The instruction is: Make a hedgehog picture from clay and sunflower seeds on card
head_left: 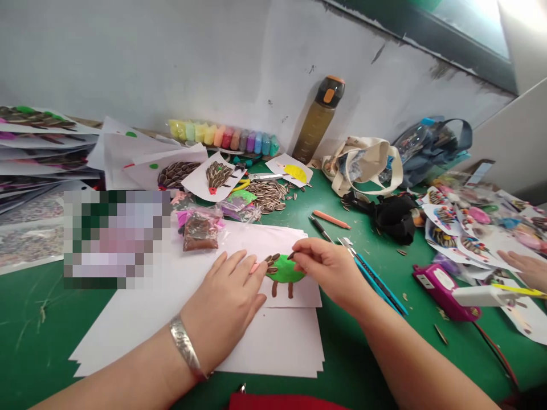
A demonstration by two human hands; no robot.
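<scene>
My left hand (pixel 224 304) lies flat with fingers stretched out on a white paper sheet (pixel 265 336), holding it down; a silver bracelet (pixel 184 347) circles the wrist. My right hand (pixel 329 270) pinches a sunflower seed (pixel 291 255) at the upper edge of a green clay animal shape (pixel 284 271) stuck on the sheet. Several seeds (pixel 272 262) sit in a row on the shape's left side. Two brown clay legs (pixel 282 289) hang below it.
A loose seed pile (pixel 269 196), finished seed pictures (pixel 216 177), a strip of coloured clay tubs (pixel 224 135) and a bottle (pixel 318 119) stand behind. Pens and blue tools (pixel 376 282) lie right of my hand. Another person's hand (pixel 527 267) works at the far right beside a pink device (pixel 440 285).
</scene>
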